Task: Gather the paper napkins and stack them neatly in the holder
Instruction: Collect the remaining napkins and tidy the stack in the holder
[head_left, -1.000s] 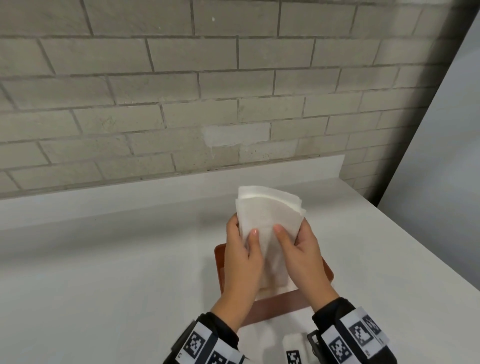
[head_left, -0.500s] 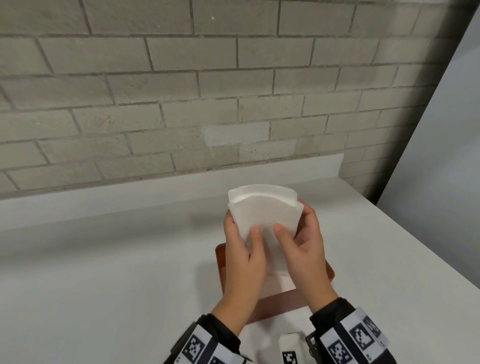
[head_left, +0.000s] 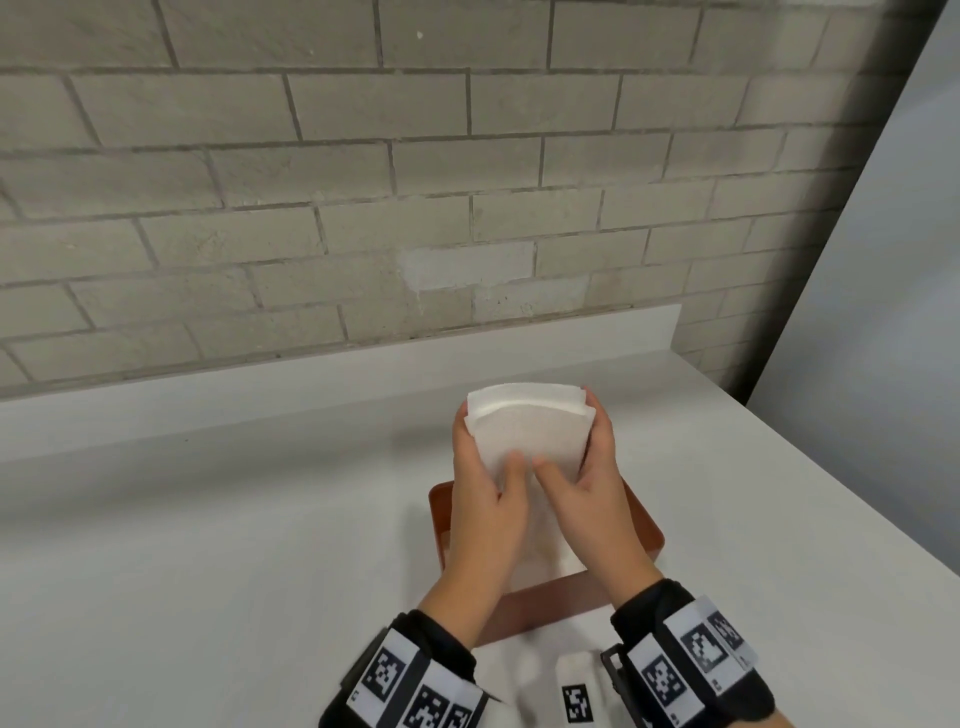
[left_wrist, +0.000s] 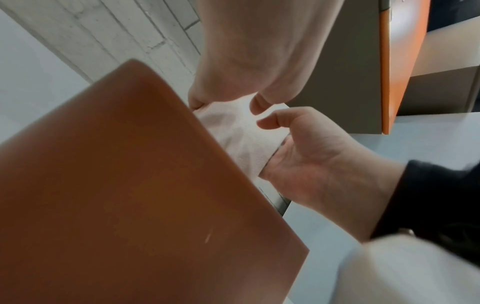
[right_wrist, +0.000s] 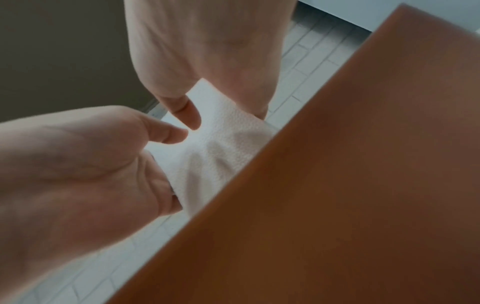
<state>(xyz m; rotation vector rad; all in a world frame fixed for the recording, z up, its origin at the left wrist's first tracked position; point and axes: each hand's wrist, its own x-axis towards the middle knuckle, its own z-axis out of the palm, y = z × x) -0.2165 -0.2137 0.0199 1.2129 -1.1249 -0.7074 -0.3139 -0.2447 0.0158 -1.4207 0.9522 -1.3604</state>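
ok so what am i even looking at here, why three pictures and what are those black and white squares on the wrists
There is no machine here, only a person's two bare hands. The big picture comes from a camera worn on the head, looking down. The other two come from cameras strapped to each wrist, looking along the hand, so everything in them looks close and tilted. The squares are printed markers on the wrist bands.

A white counter runs along a grey brick wall. On it stands a brown napkin holder. The left hand and the right hand grip a stack of white paper napkins from either side, thumbs on its near face. Its lower end sits in the holder, between the brown walls, while the top sticks out above the hands. More white paper lies on the counter nearer the person, too blurred to describe.
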